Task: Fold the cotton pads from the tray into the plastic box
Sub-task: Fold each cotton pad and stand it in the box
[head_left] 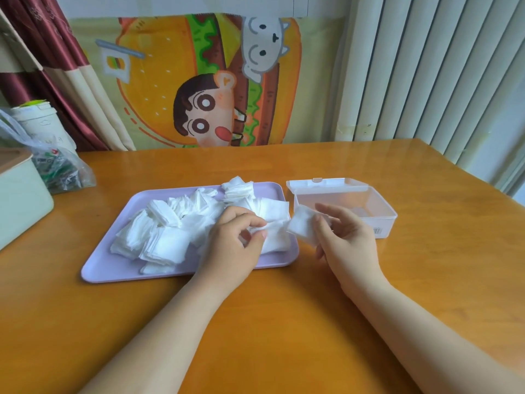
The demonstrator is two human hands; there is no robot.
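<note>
The person sat at an orange-brown wooden tabletop (284, 322), both bare forearms stretched out across it. A lilac tray (99, 268) lay in front of them, heaped with white cotton pads (170, 223), some in small stacks and others loose and overlapping. Just to the right of the tray, not quite touching it, stood the clear plastic box (380, 223) with its hinged lid (326, 184) thrown back behind it. Something pale showed through the box's wall, too faint for me to say what it was.

The left hand (235, 243) hung over the near right corner of the tray, fingers curled and thumb tucked in, pinching a crumpled pad (257, 229) against the pile. The right hand (346, 234) was raised between tray and box, palm turned toward the left, gripping a single square pad (301, 224) between thumb and fingers. That pad was held off the tabletop, over the tray's right edge and short of the box.

At the far left of the tabletop sat a pale green container (20, 200), a clear plastic bag (62, 172) of small green packets and a white tub (39, 120) behind it. A cartoon burger cloth (204, 81) hung on the wall beyond, with a dark red curtain (56, 66) to its left and white vertical blinds (440, 66) to its right.
</note>
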